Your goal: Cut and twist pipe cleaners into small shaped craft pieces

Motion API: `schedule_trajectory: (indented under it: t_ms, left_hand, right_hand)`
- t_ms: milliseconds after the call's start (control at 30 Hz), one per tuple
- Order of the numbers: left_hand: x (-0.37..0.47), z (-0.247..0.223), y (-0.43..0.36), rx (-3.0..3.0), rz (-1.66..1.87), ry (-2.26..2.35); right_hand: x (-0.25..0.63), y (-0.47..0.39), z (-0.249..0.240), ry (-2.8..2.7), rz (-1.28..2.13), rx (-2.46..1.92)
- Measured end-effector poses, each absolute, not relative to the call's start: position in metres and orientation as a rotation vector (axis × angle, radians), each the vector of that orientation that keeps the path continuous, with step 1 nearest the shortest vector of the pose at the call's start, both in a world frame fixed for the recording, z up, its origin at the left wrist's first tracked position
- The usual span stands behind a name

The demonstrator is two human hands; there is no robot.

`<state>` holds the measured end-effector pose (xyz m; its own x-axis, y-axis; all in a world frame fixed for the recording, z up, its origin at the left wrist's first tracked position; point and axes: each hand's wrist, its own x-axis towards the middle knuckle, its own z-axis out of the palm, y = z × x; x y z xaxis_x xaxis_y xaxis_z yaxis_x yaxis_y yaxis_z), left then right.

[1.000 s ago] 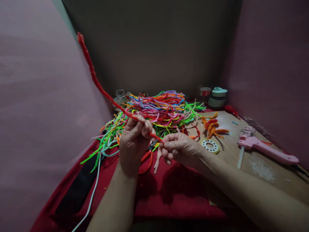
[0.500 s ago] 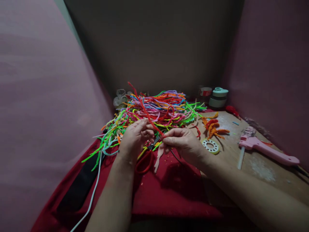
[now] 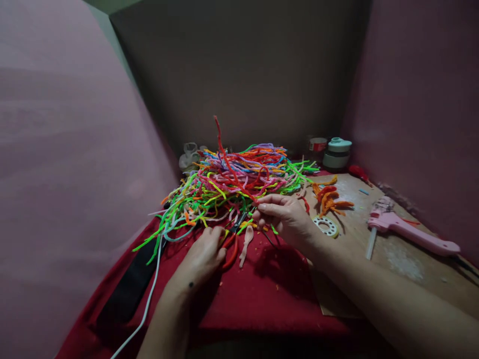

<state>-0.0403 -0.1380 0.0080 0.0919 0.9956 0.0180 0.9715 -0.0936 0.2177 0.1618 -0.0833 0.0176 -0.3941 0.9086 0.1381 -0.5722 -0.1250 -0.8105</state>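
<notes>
My right hand point(image 3: 279, 214) pinches the lower end of a red pipe cleaner point(image 3: 229, 167), which rises up and to the left over the pile. My left hand point(image 3: 205, 252) is closed at the handles of a pair of scissors point(image 3: 234, 253) with red and yellow loops, which lie on the red cloth; its fingertips are partly hidden. The blades point away, toward a heap of multicoloured pipe cleaners point(image 3: 247, 174). Between the hands lies a small pale pink twisted piece point(image 3: 246, 245). A dark thin wire-like thing shows below my right hand.
On the brown board point(image 3: 392, 294) at right lie a pink glue gun point(image 3: 411, 232), a white tape roll point(image 3: 325, 227) and orange pipe cleaner pieces point(image 3: 331, 202). A teal-lidded jar point(image 3: 338, 153) stands behind. A black phone-like slab point(image 3: 129, 286) and white cable point(image 3: 152, 294) are at left.
My left hand has left the red pipe cleaner and moved down to the scissors' handles. The pipe cleaner now stands more upright, held by my right hand alone.
</notes>
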Motion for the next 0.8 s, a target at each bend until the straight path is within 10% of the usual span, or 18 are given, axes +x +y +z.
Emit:
schedule_trajectory:
  t_ms: [800]
  left_hand:
    - [-0.017, 0.004, -0.170, 2.748, 0.608, 2.038]
  right_hand:
    - [0.161, -0.085, 0.018, -1.031, 1.663, -0.494]
